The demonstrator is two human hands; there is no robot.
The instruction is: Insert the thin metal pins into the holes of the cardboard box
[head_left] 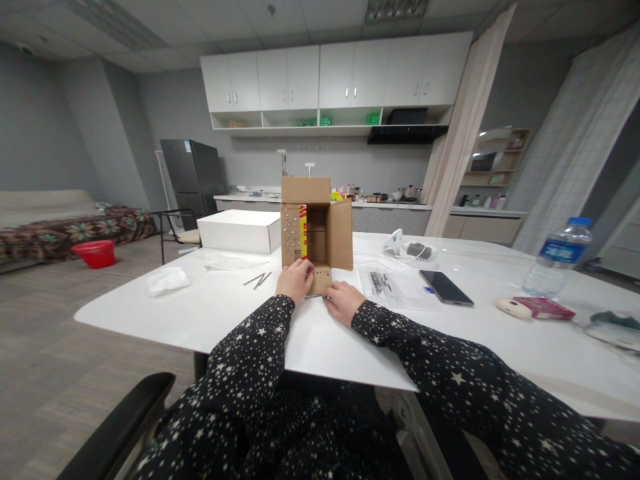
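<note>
An open cardboard box (341, 233) stands on its end on the white table (240, 317), with its mouth towards me and its flaps spread. Its left flap carries many small silvery dots (290, 230) and a yellow-and-red printed strip (303, 230). My left hand (295, 280) is closed at the lower left of the box, its fingers curled against the cardboard. At the right corner of the bottom flap (319, 283) rests my right hand (345, 301), fingers bent together. Something thin and dark shows by its fingertips, too small to name.
Left of the box lie thin metal tools (258, 280), a crumpled white tissue (169, 280) and a white box (240, 230). To the right are a clear case of small tools (383, 285), a phone (446, 288), a water bottle (557, 257) and a dark red pack (550, 309).
</note>
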